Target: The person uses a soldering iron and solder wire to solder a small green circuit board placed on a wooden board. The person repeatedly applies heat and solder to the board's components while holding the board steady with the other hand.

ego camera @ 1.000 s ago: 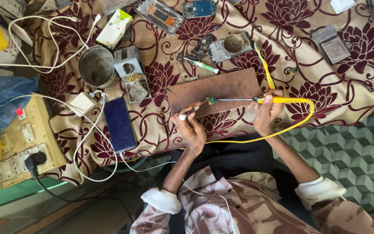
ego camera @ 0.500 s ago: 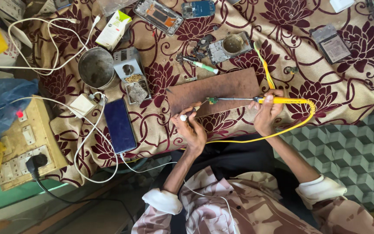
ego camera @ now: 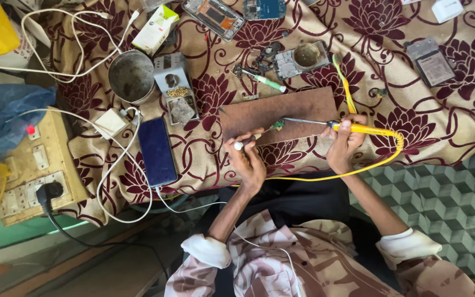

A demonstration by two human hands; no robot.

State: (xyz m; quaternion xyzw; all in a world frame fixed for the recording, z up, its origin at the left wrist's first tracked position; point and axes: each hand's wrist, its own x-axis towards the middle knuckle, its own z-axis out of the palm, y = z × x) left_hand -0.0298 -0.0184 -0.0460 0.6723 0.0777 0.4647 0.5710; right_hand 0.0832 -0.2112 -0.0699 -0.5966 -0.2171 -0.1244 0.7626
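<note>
Broadly, a maroon flowered cloth point(ego camera: 446, 115) covered the worktable, and on it lay a brown board point(ego camera: 248, 118) that served as the work surface, with a dark phone point(ego camera: 157, 152) on a white charging lead to its left and a round metal tin point(ego camera: 131, 76) beyond. At the board's near edge the right hand point(ego camera: 343, 144) was closed around a yellow-handled soldering iron point(ego camera: 358, 128), its metal shaft reaching left to a small green circuit part point(ego camera: 277, 125). The left hand point(ego camera: 248, 163) was closed on a thin white-tipped tool point(ego camera: 246, 143) pointed at the same part. The step in hand looked like soldering a joint; any next touch would call for a steady tip, since the part was tiny and seemingly unclamped.
</note>
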